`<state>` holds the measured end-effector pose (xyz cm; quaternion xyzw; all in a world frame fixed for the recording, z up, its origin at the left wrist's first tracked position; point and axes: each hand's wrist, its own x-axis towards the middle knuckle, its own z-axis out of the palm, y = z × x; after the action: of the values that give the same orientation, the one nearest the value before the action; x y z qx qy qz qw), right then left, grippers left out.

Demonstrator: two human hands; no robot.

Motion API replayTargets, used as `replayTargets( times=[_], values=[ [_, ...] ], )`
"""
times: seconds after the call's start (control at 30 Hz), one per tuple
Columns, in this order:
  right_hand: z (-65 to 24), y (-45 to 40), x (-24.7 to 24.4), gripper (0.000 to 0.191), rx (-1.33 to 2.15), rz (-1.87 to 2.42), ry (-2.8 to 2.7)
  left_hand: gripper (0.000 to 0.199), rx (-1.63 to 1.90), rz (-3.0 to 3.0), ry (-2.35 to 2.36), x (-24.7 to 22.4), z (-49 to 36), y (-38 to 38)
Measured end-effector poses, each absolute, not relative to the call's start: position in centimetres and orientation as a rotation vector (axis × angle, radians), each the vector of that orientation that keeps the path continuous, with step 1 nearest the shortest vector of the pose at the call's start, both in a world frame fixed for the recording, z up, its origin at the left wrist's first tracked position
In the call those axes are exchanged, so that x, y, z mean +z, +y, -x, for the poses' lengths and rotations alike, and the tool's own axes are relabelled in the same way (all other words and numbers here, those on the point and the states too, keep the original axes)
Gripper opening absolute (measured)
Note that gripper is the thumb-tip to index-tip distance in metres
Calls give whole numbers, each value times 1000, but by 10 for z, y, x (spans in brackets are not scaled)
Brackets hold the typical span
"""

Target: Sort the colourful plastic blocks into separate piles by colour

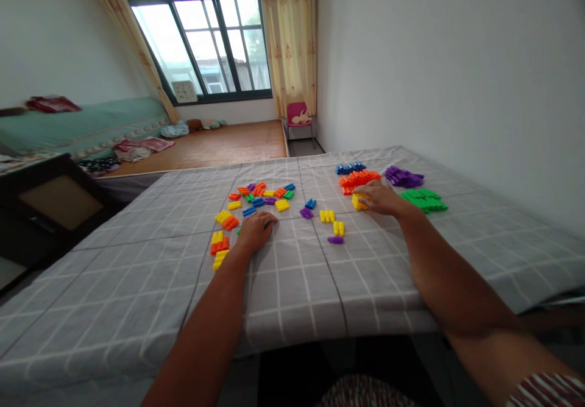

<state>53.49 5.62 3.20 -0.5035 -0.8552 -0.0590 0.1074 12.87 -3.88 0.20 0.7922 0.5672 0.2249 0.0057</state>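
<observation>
Small ribbed plastic pieces in several colours lie on a grey checked cloth. My left hand (256, 230) rests low beside the mixed scatter, its fingers curled, with a bit of green piece (267, 225) showing at them. Further right, my right hand (378, 197) has its fingers closed over yellow pieces (361, 202), which they partly hide. Around that hand are an orange pile (356, 180), a blue group (351, 167), a purple pile (404, 176) and a green pile (424, 199). Between my hands lie loose yellow pieces (327, 216) and a purple piece (335, 240).
The cloth-covered table (292, 297) ends close in front of me. A white wall (448, 78) runs along the right. Behind are a wooden platform (228, 142), a pink chair (298, 113) and a window; a dark cabinet (41, 206) stands at left.
</observation>
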Motion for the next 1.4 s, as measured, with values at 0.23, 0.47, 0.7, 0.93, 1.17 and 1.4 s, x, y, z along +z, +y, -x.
replayTargets(
  times=[0.23, 0.47, 0.7, 0.93, 1.17, 1.4],
  values=[
    [-537, 58, 28, 37, -143, 1515, -2487, 28, 682, -2482, 1782, 2, -130, -40],
    [-534, 54, 36, 41, -286, 1266, -2346, 29, 663, -2458, 1830, 2, -132, -41],
    [-426, 31, 44, 30, -60, 846, -2595, 33, 775, -2356, 1952, 6, -139, -45],
    [-315, 33, 35, 44, -92, 1173, -2769, 32, 798, -2352, 1935, 6, -137, -48],
    [-294, 44, 25, 39, -7, 1144, -2742, 32, 765, -2389, 1912, 2, -134, -44],
    [-376, 29, 45, 42, 184, 843, -2564, 32, 762, -2426, 1875, 0, -130, -40]
  ],
)
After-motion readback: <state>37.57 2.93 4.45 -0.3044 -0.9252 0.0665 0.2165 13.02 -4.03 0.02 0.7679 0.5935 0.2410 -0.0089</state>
